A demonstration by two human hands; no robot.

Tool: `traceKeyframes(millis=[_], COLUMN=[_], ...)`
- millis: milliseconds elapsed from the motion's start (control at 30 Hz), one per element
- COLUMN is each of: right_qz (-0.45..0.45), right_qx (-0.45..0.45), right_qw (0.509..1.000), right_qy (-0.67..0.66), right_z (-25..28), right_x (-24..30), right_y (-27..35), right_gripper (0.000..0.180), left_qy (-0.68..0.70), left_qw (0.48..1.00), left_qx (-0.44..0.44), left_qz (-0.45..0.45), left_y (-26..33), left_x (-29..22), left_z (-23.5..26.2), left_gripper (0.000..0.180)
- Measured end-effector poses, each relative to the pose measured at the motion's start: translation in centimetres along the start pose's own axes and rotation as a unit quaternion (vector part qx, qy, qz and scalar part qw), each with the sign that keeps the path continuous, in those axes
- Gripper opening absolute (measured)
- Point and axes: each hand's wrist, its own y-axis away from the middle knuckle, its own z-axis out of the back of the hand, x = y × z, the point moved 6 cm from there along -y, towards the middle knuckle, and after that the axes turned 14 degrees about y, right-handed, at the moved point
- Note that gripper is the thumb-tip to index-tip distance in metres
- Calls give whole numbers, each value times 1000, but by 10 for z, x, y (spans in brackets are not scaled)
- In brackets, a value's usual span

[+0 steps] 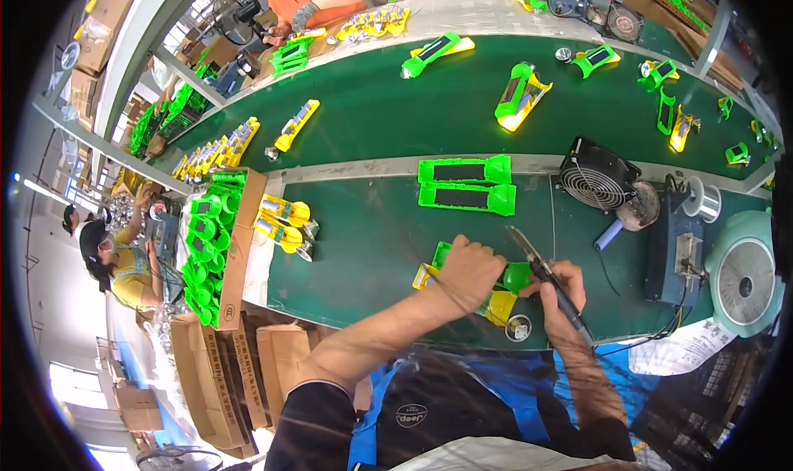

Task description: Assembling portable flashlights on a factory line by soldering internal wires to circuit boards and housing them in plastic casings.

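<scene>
Near the front edge of the green bench, my left hand (471, 277) is closed over a flashlight housing, its fingertips hidden from view. A green shell half (519, 278) shows between my hands, and the yellow half (500, 307) lies below it. A round silver lamp head (519, 328) rests at the yellow half's lower end. My right hand (563, 296) grips a soldering iron (560, 288), whose tip points up and left, above the housing. The right fingers are close to the green shell; whether they touch it I cannot tell.
Two green shells with dark panels (467, 197) lie ahead. Yellow flashlight halves (282, 223) and a carton of green shells (234, 265) stand left. To the right are a black fan (596, 178), a soldering station (673, 244) and a solder spool (704, 200). A conveyor (363, 99) carries flashlights beyond.
</scene>
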Motion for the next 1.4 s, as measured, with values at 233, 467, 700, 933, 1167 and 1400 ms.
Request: traceKeyframes(millis=[233,467,700,933,1167,1400], right_qz=[-49,-78,-112,-189,-228,-240], right_qx=[-93,-74,-14,41,141,185], right_qw=[992,984,987,970,960,952], right_qy=[-68,-143,-117,-148,-81,-38], right_z=[25,16,29,33,17,10], right_x=[-9,-18,-13,-17,-14,-8], right_y=[8,-2,14,0,-14,-13], right_gripper=[23,29,31,27,27,26], left_qy=[234,316,286,264,240,224], left_qw=[971,945,954,960,970,974], left_qx=[-38,-69,-53,-15,37,25], left_qz=[34,-35,-74,-94,-30,-16], left_y=[89,101,72,47,40,37], left_x=[38,37,34,34,31,30], left_z=[87,48,43,31,18,16], left_gripper=[36,37,23,20,15,15])
